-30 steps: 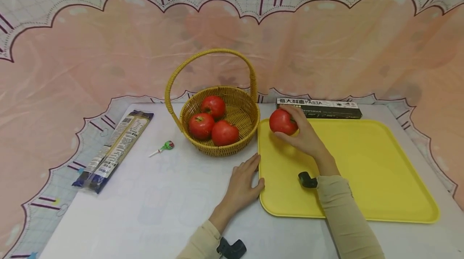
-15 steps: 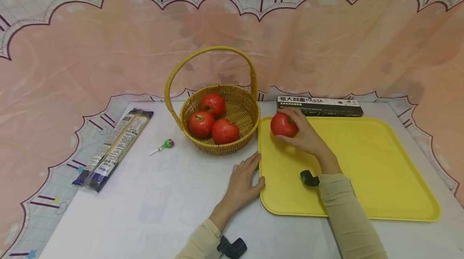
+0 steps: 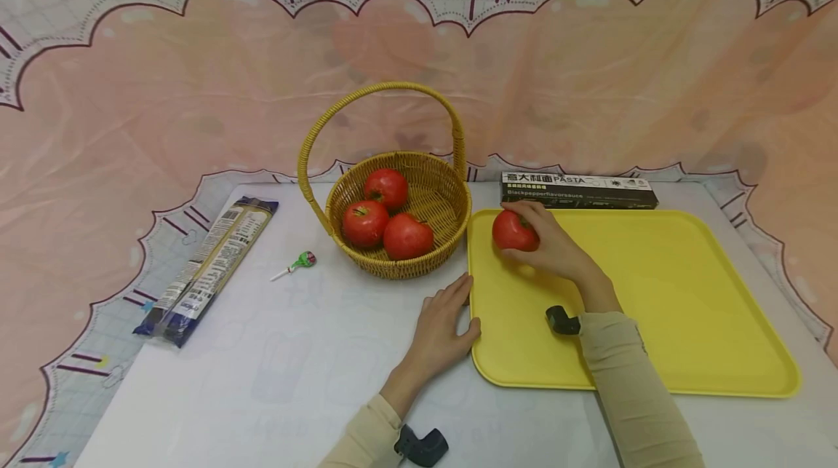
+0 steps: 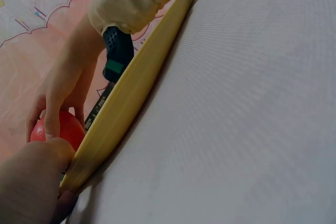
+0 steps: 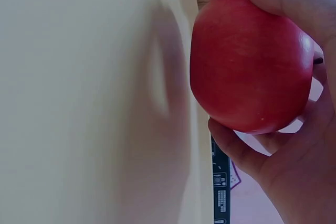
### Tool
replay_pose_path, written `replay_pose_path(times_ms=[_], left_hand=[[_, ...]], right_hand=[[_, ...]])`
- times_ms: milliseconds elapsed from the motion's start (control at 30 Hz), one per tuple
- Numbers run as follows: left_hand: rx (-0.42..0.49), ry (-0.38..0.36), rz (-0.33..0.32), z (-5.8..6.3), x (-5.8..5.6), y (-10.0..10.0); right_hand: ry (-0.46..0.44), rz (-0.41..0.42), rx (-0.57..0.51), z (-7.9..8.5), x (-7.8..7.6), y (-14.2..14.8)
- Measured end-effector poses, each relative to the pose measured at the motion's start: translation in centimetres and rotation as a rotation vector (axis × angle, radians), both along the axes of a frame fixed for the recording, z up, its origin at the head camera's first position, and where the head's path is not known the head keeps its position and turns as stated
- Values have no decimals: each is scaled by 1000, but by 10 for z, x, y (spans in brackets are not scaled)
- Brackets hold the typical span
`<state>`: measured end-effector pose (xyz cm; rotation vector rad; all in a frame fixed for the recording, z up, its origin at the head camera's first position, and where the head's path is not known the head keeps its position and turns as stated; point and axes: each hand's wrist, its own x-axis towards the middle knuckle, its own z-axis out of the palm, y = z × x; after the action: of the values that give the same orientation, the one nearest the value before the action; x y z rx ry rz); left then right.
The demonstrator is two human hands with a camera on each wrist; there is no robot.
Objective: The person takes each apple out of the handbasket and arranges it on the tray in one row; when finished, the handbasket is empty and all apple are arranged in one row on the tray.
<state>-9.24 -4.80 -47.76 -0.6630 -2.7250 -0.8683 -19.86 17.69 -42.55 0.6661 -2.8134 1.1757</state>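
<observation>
My right hand [image 3: 546, 246] holds a red apple [image 3: 515, 231] by its sides, thumb on one side and fingers on the other. The apple is close over the far left corner of the yellow tray [image 3: 655, 293], and its shadow falls on the tray in the right wrist view. A dark stem shows on the held apple [image 5: 252, 61] near the palm. At the tray's left edge, my left hand [image 3: 439, 330] rests with fairly straight fingers along the rim and its thumb touching it. Three more apples [image 3: 407, 236] lie in the yellow wicker basket [image 3: 452, 213] left of the tray.
Behind the tray lies a black and white pasta box [image 3: 579, 191]. A lollipop [image 3: 301, 261] with a green wrapper is left of the basket. Farther left are long noodle-like packets [image 3: 209, 271]. The basket's tall handle [image 3: 393, 86] arches above it.
My right hand has lowered the apple a little toward the tray and shifted slightly right. The left hand stays at the tray's edge. The basket and its apples have not moved.
</observation>
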Motion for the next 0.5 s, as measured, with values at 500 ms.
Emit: replay_pose_path(times_ms=[500], left_hand=[[0, 3, -1, -1, 1, 0]], right_hand=[[-40, 22, 22, -5, 0, -1]])
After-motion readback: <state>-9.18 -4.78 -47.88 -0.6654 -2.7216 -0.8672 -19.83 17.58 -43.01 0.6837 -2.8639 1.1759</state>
